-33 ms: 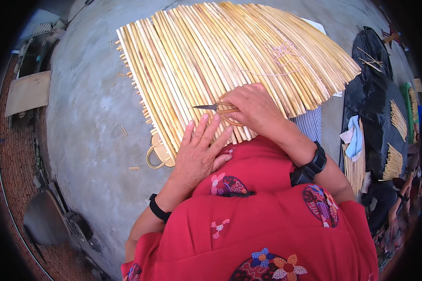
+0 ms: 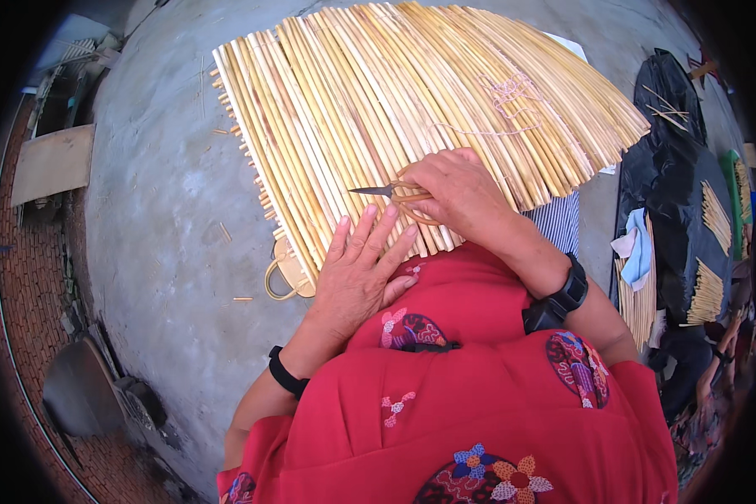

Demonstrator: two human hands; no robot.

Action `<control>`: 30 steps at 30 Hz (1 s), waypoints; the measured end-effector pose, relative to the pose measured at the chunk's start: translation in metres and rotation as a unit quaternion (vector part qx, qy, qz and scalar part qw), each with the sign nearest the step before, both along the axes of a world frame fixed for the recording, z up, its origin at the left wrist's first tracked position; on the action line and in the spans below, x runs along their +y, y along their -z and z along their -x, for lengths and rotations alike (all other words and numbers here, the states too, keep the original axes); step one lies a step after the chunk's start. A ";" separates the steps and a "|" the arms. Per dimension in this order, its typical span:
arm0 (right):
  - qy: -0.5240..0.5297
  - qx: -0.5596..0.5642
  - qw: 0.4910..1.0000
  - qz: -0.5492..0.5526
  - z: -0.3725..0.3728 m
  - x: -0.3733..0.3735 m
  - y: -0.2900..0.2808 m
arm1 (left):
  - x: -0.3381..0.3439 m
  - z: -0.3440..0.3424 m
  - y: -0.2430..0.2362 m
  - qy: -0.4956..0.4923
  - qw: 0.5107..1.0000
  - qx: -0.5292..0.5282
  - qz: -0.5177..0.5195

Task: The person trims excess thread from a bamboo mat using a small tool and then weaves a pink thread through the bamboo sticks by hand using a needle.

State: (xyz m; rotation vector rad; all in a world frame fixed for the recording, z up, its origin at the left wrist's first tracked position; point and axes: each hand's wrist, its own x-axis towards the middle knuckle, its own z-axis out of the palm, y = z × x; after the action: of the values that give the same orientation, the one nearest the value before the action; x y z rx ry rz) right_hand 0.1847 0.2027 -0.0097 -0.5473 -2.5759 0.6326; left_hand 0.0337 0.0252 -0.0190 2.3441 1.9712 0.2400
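Observation:
A mat of pale yellow stalks (image 2: 344, 109), laid side by side, spreads out in front of me with its near edge at my lap. My left hand (image 2: 363, 262) lies flat on the near ends of the stalks, fingers spread. In my right hand (image 2: 460, 191) is a pair of scissors (image 2: 382, 191) with dark pointed blades and brownish handles. The blades point left, just above the left fingertips, over the mat. A loose tangle of pink string (image 2: 512, 91) rests on the right part of the mat, one strand trailing left.
A tan handled thing (image 2: 292, 273) pokes out under the mat's left edge on the grey concrete floor (image 2: 168, 202). To the right lie black plastic sheeting (image 2: 664, 185), bundles of stalks (image 2: 704, 290) and a light blue cloth (image 2: 637, 248). Another person's arm (image 2: 727, 344) shows at the far right.
The whole view has shifted very slightly. My hands, the scissors and the mat keep their places relative to each other.

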 end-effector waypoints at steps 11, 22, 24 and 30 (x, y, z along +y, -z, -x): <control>0.023 0.064 0.997 0.021 -0.002 0.002 0.004 | 0.008 0.007 -0.009 0.025 0.998 -0.033 -0.039; 0.081 0.091 0.975 0.188 -0.006 0.001 -0.004 | 0.044 0.004 -0.028 0.113 0.983 -0.040 -0.137; 0.136 0.059 0.932 0.332 -0.006 0.004 -0.009 | 0.044 0.000 -0.026 0.098 0.987 -0.038 -0.119; 0.092 0.378 0.718 0.577 -0.019 0.012 0.002 | 0.045 -0.006 -0.018 0.080 0.991 -0.032 -0.102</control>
State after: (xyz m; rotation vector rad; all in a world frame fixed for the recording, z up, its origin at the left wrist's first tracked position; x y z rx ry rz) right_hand 0.2035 0.2147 -0.0118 -0.6659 -1.0974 1.8984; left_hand 0.0394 0.0704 -0.0010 2.5642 1.7962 0.5219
